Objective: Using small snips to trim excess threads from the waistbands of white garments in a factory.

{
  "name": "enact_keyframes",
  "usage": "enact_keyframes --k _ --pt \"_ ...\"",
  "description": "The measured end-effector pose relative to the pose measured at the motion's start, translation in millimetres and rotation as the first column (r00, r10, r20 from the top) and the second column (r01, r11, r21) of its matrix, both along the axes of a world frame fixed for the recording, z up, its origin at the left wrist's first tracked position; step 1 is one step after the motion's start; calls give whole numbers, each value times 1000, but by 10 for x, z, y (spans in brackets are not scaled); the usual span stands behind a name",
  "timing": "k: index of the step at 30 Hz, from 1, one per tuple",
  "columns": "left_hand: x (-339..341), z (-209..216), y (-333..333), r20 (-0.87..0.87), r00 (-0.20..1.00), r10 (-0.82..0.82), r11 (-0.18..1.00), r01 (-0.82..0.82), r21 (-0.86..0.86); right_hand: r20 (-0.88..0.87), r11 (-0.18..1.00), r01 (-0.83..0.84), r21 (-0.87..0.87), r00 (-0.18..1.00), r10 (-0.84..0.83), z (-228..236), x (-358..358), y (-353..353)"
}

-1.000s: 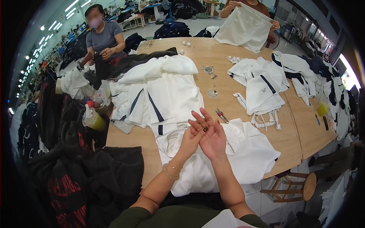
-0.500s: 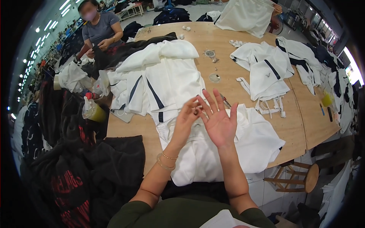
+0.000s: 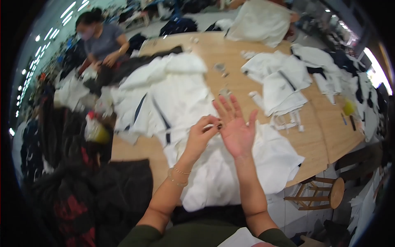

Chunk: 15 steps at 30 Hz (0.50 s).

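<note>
My right hand [image 3: 238, 133] is held up with its palm toward me and its fingers stretched out. Beside it, my left hand [image 3: 201, 133] is closed in a pinch at the little-finger edge of the right hand. Something small and dark shows at the pinch, too blurred to name. Two thin bracelets [image 3: 177, 177] circle my left wrist. Beneath both hands a white garment [image 3: 210, 181] lies spread at the table's near edge. Farther off, a pile of white garments with navy stripes [image 3: 181, 92] lies on the wooden table [image 3: 129, 158].
Dark clothes with red print [image 3: 119, 185] hang at the left, near a bagged yellow drink [image 3: 96, 132]. More white garments [image 3: 284, 74] lie to the right. A wooden stool [image 3: 336, 193] stands at lower right. Across the table a person [image 3: 103, 41] handles dark cloth.
My left fingers have closed into a tighter pinch and moved slightly lower against my right hand. The right hand stays open. The whole view has shifted a little and blurred.
</note>
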State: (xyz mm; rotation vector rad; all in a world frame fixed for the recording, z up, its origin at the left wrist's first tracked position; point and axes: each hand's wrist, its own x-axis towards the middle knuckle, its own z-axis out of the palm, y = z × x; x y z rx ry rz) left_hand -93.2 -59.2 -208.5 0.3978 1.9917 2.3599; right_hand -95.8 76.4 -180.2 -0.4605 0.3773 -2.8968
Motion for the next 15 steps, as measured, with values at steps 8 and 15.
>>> enact_keyframes --k 8,15 --pt "-582 585 297 97 991 -96 984 80 157 -146 987 160 5 977 -158 559 -418 164" --pt "-752 632 296 14 999 -32 992 30 122 -112 995 99 -2 989 -98 530 -469 112"
